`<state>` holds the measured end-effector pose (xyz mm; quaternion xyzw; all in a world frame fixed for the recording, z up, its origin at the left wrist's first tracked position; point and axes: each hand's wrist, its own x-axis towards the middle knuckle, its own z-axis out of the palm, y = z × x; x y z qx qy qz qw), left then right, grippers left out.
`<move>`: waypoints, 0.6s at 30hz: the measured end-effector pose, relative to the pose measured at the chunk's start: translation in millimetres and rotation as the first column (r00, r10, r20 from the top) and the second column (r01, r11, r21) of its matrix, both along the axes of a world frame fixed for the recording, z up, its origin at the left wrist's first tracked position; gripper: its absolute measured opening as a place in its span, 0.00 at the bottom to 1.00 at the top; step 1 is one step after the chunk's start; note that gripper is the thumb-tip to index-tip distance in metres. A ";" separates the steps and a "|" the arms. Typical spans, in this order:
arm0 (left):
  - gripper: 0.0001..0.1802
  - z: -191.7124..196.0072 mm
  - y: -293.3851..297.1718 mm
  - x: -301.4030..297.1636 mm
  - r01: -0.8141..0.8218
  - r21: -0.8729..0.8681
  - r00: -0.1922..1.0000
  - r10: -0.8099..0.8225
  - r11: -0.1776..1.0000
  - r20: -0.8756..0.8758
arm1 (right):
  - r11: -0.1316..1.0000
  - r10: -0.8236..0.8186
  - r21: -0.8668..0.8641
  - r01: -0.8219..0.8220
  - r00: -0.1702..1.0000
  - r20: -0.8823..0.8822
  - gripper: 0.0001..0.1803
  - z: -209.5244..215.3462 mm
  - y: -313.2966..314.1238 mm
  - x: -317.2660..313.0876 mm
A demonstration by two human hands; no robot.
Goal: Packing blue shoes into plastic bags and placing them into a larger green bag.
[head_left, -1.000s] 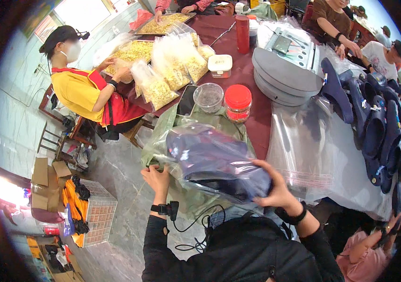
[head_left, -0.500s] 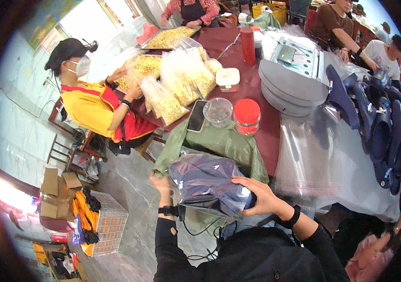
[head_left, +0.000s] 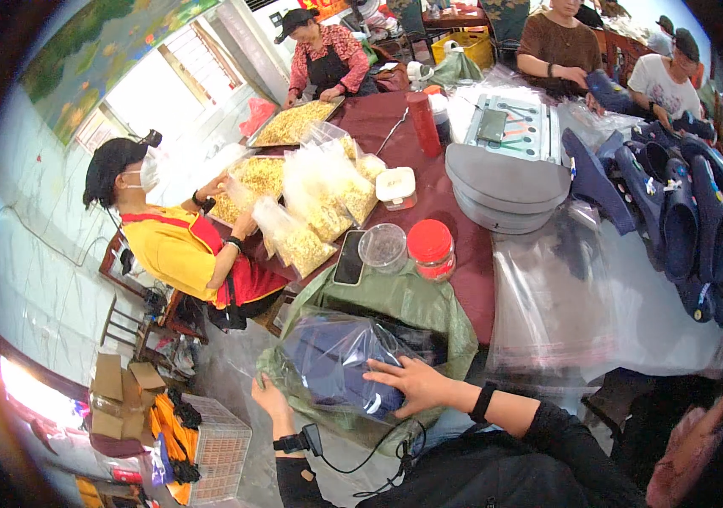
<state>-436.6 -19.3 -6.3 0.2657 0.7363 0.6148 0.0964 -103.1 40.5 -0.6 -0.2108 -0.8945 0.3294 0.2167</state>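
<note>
Right hand [head_left: 416,383] flat, fingers spread on crinkly clear plastic bag of navy foam clogs [head_left: 336,364] inside open green woven sack [head_left: 395,305]; left hand [head_left: 268,398] gripping bag's 8 o'clock edge, fingers hidden.

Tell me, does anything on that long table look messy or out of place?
A dark phone lies at the table's edge, close beside bags of yellow snacks, where it looks easily knocked off. The right hand presses a clear bag of dark slippers; nothing looks spilled.
</note>
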 end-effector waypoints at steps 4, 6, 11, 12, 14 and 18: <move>0.17 7.9 3.5 9.6 -0.160 -0.212 0.913 0.064 0.964 -0.402 | 0.977 0.016 0.205 -0.065 0.973 0.231 0.57 -11.8 -7.6 -18.1; 0.19 5.2 6.6 9.4 -0.120 -0.261 0.889 -0.013 0.958 -0.457 | 0.960 -0.032 0.280 -0.014 0.987 0.160 0.58 -16.5 -12.8 -24.0; 0.21 3.6 10.1 8.0 -0.192 -0.314 0.880 0.022 0.930 -0.474 | 0.913 0.110 0.378 -0.155 0.984 0.139 0.60 -24.6 -26.2 -32.9; 0.21 1.0 10.8 6.3 -0.189 -0.311 0.879 0.019 0.931 -0.476 | 0.915 0.116 0.369 -0.160 0.984 0.137 0.61 -24.4 -28.7 -34.4; 0.19 -1.0 7.6 7.4 -0.068 -0.257 0.854 -0.077 0.964 -0.515 | 0.916 0.101 0.368 -0.160 0.980 0.174 0.61 -22.7 -29.7 -39.0; 0.14 15.3 -0.7 34.3 0.085 -0.348 0.836 -0.256 0.934 -0.485 | 0.908 0.034 0.408 -0.098 0.986 0.162 0.59 -21.1 -15.3 -50.2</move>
